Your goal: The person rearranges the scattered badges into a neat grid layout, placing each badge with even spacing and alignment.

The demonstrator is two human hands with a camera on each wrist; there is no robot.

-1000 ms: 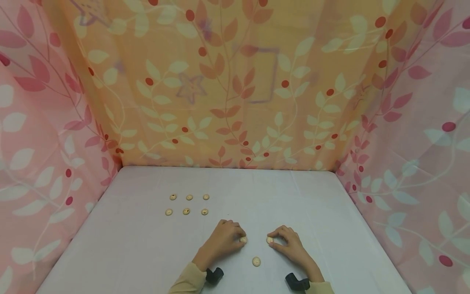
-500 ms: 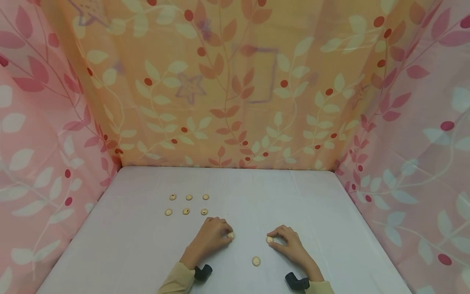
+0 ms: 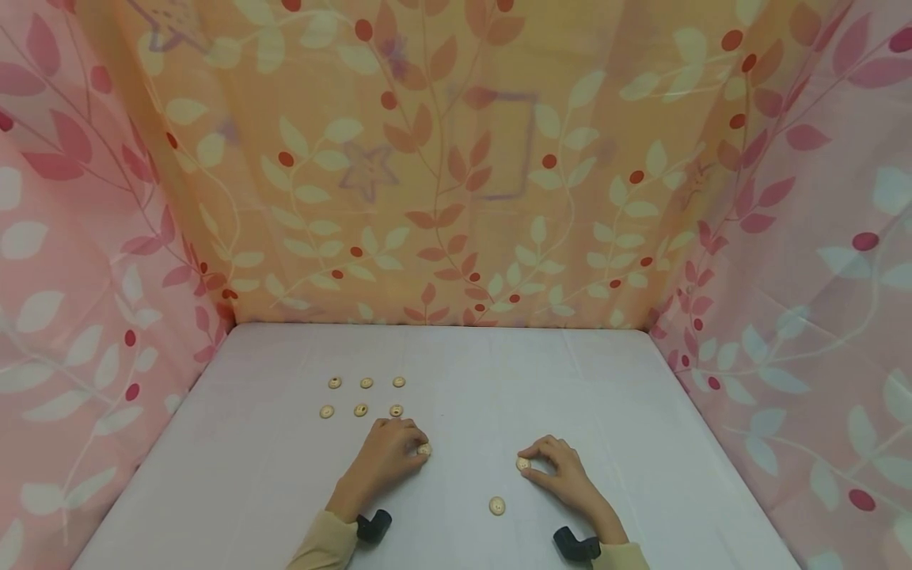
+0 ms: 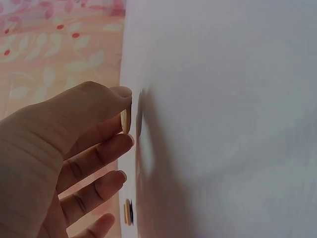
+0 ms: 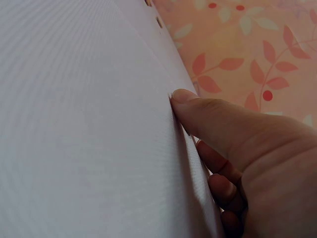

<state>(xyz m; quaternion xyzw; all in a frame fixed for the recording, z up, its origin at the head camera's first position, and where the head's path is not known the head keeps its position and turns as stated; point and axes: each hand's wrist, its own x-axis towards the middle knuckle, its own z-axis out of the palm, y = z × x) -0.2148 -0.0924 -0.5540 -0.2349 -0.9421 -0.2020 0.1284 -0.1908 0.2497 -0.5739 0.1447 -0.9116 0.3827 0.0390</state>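
Note:
My left hand (image 3: 385,453) pinches a round wooden button (image 3: 423,450) between thumb and fingers. In the left wrist view that button (image 4: 126,120) is seen edge-on, held a little off the white surface with its shadow beside it. Over on the right, my right hand (image 3: 559,469) pinches another wooden button (image 3: 523,464) at the tabletop; the thumb mostly hides it in the right wrist view. A loose button (image 3: 497,506) lies flat between the hands, nearer the front. Just beyond the left knuckles is the closest button (image 3: 396,411) of two short rows.
The rows, at the back left, also hold a front middle button (image 3: 361,410), a front left button (image 3: 327,412) and a back row with its middle button (image 3: 366,383). Patterned curtains (image 3: 442,261) enclose the white table (image 3: 570,372). Each wrist carries a black camera mount (image 3: 374,526).
My left hand has moved left and slightly away from me, carrying its button toward the two rows. The right hand stays in place with its button.

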